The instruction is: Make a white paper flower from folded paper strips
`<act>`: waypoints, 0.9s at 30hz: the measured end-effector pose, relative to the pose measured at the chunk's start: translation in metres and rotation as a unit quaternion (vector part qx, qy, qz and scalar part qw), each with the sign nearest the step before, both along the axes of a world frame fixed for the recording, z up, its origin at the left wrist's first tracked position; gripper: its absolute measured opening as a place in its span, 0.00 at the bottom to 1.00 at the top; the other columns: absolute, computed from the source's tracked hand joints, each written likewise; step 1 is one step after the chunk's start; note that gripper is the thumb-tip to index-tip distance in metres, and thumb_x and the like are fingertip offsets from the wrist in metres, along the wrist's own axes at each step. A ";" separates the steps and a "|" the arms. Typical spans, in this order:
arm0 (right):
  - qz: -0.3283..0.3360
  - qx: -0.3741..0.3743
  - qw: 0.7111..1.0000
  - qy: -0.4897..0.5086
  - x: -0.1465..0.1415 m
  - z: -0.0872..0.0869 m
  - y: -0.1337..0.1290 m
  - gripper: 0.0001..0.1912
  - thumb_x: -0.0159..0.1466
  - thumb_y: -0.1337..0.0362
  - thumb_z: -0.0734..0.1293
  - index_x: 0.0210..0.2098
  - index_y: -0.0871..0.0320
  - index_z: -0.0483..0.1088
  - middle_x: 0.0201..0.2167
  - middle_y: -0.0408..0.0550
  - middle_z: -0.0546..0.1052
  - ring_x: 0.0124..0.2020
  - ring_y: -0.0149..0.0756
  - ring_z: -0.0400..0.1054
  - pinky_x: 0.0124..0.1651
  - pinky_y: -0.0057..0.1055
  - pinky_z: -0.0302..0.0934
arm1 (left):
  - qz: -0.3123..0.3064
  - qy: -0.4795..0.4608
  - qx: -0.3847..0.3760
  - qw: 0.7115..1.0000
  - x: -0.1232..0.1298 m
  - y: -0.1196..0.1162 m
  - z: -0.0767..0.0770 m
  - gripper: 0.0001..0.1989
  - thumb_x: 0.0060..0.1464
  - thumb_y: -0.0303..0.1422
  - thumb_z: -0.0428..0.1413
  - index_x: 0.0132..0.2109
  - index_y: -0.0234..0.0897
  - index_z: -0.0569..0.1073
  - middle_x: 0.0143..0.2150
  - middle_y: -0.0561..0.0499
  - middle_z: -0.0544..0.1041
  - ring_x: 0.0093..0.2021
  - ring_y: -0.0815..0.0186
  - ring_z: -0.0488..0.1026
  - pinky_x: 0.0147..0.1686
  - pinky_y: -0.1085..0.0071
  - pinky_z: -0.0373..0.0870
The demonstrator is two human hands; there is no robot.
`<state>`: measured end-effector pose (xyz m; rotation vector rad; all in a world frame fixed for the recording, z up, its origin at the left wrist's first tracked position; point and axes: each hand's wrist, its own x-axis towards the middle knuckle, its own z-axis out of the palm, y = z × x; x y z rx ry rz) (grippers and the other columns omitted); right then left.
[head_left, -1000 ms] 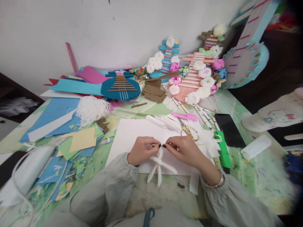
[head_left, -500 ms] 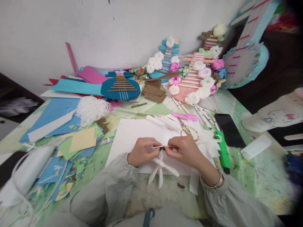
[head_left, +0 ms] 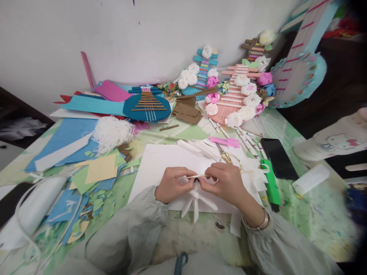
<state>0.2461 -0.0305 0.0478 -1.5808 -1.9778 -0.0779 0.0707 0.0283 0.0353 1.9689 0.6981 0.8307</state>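
My left hand [head_left: 174,184] and my right hand [head_left: 225,181] meet over a sheet of white paper [head_left: 150,168], thumbs almost touching. Between their pinched fingertips runs a thin pale stick [head_left: 191,177], held level. Just below the fingertips hangs a white paper flower [head_left: 195,204] with several narrow petals spread downward; its top is hidden behind the thumbs, so how it joins the stick cannot be seen. Gold-handled scissors [head_left: 229,157] lie beyond my right hand, beside folded white paper strips [head_left: 190,148].
To the right lie a phone [head_left: 278,158], a green cutter [head_left: 271,187] and several white markers [head_left: 246,142]. Decorated cardboard instruments [head_left: 146,107] line the back. White string [head_left: 113,131] and paper scraps [head_left: 100,169] cover the left. A cup [head_left: 332,139] stands far right.
The hands stay together in nearly the same place. My right fingers have shifted slightly on the stick, and the hanging petals have swung a little upward and to the right.
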 end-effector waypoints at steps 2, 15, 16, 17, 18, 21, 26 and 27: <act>0.000 0.015 1.000 -0.008 0.000 0.000 0.000 0.14 0.53 0.58 0.67 0.16 0.59 0.68 0.14 0.40 0.66 0.18 0.25 0.58 0.24 0.25 0.44 | -0.002 0.007 -0.016 1.000 -0.001 0.000 0.001 0.09 0.47 0.25 0.54 0.34 0.31 0.78 0.30 0.46 0.79 0.30 0.66 0.75 0.32 0.74 0.69; 0.027 0.016 0.999 -0.026 0.003 0.003 -0.002 0.15 0.59 0.57 0.63 0.22 0.59 0.71 0.17 0.44 0.67 0.21 0.28 0.59 0.27 0.27 0.46 | -0.009 -0.004 -0.051 0.999 -0.001 0.004 -0.001 0.08 0.52 0.29 0.54 0.34 0.33 0.78 0.31 0.48 0.79 0.31 0.67 0.74 0.32 0.74 0.69; 0.038 -0.005 0.999 -0.021 0.004 0.004 -0.002 0.15 0.60 0.58 0.62 0.24 0.59 0.72 0.17 0.44 0.67 0.21 0.28 0.59 0.27 0.27 0.46 | -0.009 -0.001 -0.034 0.999 -0.001 0.004 -0.001 0.08 0.52 0.29 0.53 0.35 0.33 0.78 0.30 0.48 0.79 0.31 0.67 0.74 0.32 0.74 0.68; 0.047 -0.026 0.998 -0.017 0.005 0.005 -0.002 0.14 0.61 0.59 0.61 0.25 0.59 0.72 0.17 0.43 0.67 0.21 0.28 0.60 0.27 0.27 0.46 | -0.010 0.000 -0.018 1.000 -0.001 0.003 -0.001 0.08 0.53 0.29 0.53 0.35 0.33 0.78 0.30 0.48 0.79 0.30 0.68 0.74 0.32 0.74 0.68; 0.052 -0.045 0.997 -0.015 0.006 0.005 -0.002 0.14 0.62 0.59 0.60 0.26 0.59 0.73 0.17 0.43 0.67 0.21 0.28 0.60 0.27 0.27 0.46 | -0.011 0.001 -0.003 1.000 -0.001 0.003 -0.002 0.08 0.53 0.28 0.53 0.35 0.33 0.77 0.30 0.48 0.79 0.30 0.68 0.74 0.32 0.74 0.68; 0.047 -0.084 0.995 -0.007 0.007 0.006 -0.001 0.15 0.63 0.60 0.60 0.24 0.59 0.72 0.16 0.43 0.67 0.21 0.27 0.59 0.27 0.27 0.46 | -0.011 -0.001 0.025 1.000 0.000 0.002 -0.004 0.08 0.53 0.28 0.52 0.35 0.33 0.77 0.30 0.48 0.78 0.30 0.69 0.73 0.32 0.75 0.67; 0.034 -0.095 0.994 0.033 0.007 0.006 0.000 0.15 0.61 0.59 0.62 0.22 0.60 0.69 0.17 0.42 0.68 0.21 0.26 0.60 0.27 0.26 0.46 | -0.018 0.004 0.007 1.000 0.001 0.002 -0.002 0.08 0.54 0.28 0.52 0.37 0.33 0.77 0.31 0.48 0.78 0.32 0.68 0.73 0.33 0.74 0.67; 0.033 -0.093 0.994 0.037 0.007 0.006 0.000 0.15 0.61 0.58 0.63 0.22 0.60 0.69 0.17 0.42 0.68 0.22 0.26 0.60 0.27 0.26 0.46 | -0.019 0.006 0.000 1.000 0.001 0.002 -0.001 0.08 0.54 0.28 0.52 0.37 0.33 0.77 0.32 0.47 0.78 0.32 0.68 0.73 0.34 0.74 0.67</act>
